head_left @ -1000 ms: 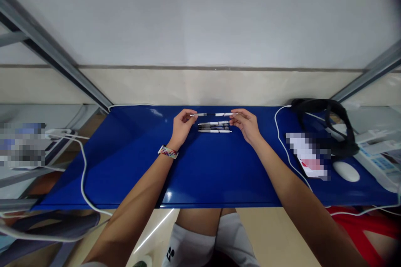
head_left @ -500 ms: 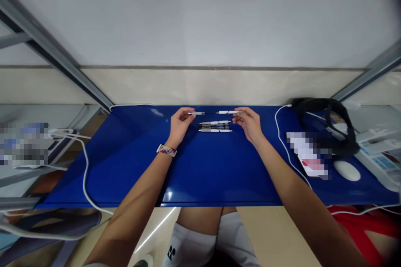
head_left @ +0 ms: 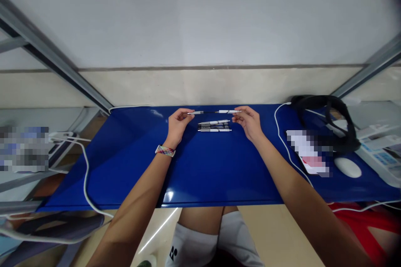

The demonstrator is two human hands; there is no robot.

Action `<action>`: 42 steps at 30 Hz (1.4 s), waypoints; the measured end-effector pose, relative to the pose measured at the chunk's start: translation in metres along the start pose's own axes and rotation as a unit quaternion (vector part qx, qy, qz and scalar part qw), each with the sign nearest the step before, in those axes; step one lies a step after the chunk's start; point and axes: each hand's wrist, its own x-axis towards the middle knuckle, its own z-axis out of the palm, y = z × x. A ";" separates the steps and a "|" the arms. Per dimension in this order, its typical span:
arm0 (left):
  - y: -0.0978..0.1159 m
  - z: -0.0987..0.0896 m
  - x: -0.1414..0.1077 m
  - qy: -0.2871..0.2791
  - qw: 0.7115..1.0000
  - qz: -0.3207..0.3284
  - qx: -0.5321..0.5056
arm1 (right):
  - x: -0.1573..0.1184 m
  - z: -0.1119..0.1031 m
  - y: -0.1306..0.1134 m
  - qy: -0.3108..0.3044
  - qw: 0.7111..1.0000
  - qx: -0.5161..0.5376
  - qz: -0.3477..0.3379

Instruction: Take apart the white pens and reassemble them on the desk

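Note:
Near the far edge of the blue table [head_left: 200, 167], a pen drawn apart lies level between my hands. My left hand [head_left: 179, 124] is closed on the grey front section [head_left: 197, 112], pinched at its pointed end. The white pen barrel [head_left: 227, 112] is held at its far right end by my right hand [head_left: 249, 122], thumb and finger closed. A thin dark refill [head_left: 210, 112] bridges the gap between the two parts. Just below lie several white-and-grey pens [head_left: 214, 130], side by side on the table.
At the right are a black headset strap [head_left: 327, 102], a phone [head_left: 305, 152] with a blurred screen, and a white mouse [head_left: 347, 167]. A white cable [head_left: 283, 146] curves beside the phone. Another cable [head_left: 86, 175] hangs across the left side. A pale wall [head_left: 213, 85] stands behind.
My left hand has shifted slightly left with the grey front section. My right hand stays almost still with the barrel; the camera view has tilted a little.

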 end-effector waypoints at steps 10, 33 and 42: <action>0.001 -0.001 0.000 -0.003 1.000 0.002 0.016 | 0.001 -0.001 0.000 0.002 1.000 -0.009 -0.008; 0.004 -0.001 0.000 0.008 1.000 -0.001 -0.004 | 0.001 -0.001 0.001 0.008 1.000 -0.006 -0.006; 0.009 0.003 -0.004 -0.038 0.998 -0.019 0.039 | -0.003 0.003 0.001 -0.049 0.998 -0.034 -0.010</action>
